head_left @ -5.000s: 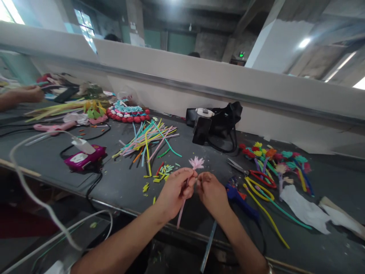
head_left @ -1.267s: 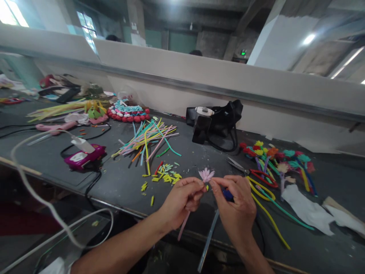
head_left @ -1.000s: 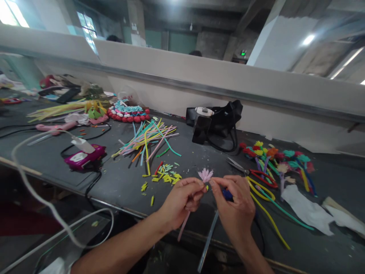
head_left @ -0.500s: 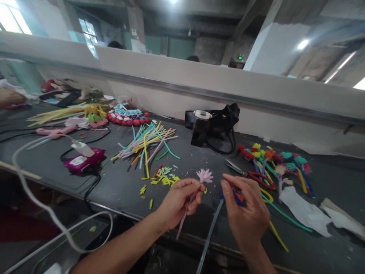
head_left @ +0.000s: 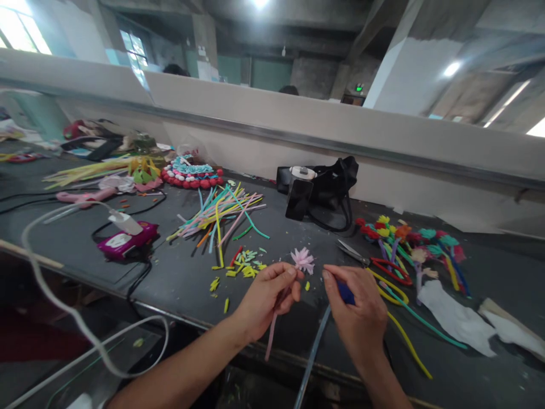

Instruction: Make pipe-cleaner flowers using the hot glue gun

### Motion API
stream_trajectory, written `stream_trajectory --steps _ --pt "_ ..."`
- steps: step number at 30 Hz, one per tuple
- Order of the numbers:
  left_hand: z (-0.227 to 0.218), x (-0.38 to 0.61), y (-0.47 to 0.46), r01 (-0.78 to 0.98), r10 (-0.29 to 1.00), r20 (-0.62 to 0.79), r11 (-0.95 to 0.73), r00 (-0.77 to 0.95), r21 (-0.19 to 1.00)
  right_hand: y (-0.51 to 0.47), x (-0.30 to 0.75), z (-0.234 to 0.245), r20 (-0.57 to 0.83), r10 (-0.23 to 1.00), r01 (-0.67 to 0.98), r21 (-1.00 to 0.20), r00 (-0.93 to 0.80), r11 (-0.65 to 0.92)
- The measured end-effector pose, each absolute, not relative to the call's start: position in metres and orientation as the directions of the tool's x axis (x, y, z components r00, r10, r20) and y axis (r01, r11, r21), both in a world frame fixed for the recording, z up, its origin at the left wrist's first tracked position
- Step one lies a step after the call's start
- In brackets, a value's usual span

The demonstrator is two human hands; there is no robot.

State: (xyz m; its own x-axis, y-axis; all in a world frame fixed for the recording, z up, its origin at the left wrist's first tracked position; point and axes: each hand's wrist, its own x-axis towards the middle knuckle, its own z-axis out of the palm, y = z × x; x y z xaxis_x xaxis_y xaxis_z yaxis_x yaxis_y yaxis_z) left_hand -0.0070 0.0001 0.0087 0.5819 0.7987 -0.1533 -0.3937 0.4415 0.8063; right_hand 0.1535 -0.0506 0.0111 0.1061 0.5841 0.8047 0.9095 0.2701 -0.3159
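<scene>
My left hand is closed, pinching a pink pipe-cleaner flower just beneath its spread petals; the flower's stem hangs below the fingers. To its right, my right hand is closed, thumb and index fingertips together near the petals but apart from them. Within its curled fingers sits a blue tool, apparently a glue gun, mostly hidden by the hand. A long translucent stick runs from it down past the table's front edge.
Cut yellow and green bits lie beyond my left hand, before a pile of pipe cleaners. Red-handled scissors and finished flowers are at right. A black bag, purple power block and white cable are also there.
My right hand has moved slightly left toward the flower, the blue tool shifting with it. The flower head has tilted, its petals looking more spread. A person's hand at far left has left view.
</scene>
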Motion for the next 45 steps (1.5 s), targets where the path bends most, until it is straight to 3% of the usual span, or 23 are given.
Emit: stream_trajectory --steps 7,12,20,25,30,39,45 --pt "0.009 -0.009 0.001 -0.375 0.823 -0.157 0.407 0.545 0.833 -0.037 0.169 -0.014 0.605 0.796 0.973 -0.197 0.022 0.123" --pt "0.009 -0.009 0.002 -0.377 0.836 -0.139 0.380 0.531 0.845 -0.036 0.168 -0.022 0.470 0.883 0.983 -0.162 0.001 0.086" --pt "0.008 -0.009 0.004 -0.386 0.855 -0.154 0.375 0.495 0.843 -0.039 0.173 -0.020 0.448 0.894 0.995 -0.097 0.017 0.030" --pt "0.009 -0.011 0.005 -0.406 0.877 -0.152 0.356 0.456 0.841 -0.046 0.197 -0.020 0.477 0.872 0.990 0.027 0.108 -0.137" --pt "0.010 -0.012 0.007 -0.420 0.889 -0.160 0.354 0.429 0.836 -0.058 0.219 -0.028 0.384 0.915 0.968 0.160 0.119 -0.193" --pt "0.011 -0.014 0.011 -0.462 0.905 -0.161 0.346 0.393 0.816 -0.081 0.244 -0.044 0.199 0.970 0.979 0.124 0.136 -0.163" --pt "0.010 -0.014 0.012 -0.473 0.910 -0.173 0.350 0.378 0.809 -0.075 0.242 -0.049 0.123 0.971 0.977 -0.083 0.206 -0.197"
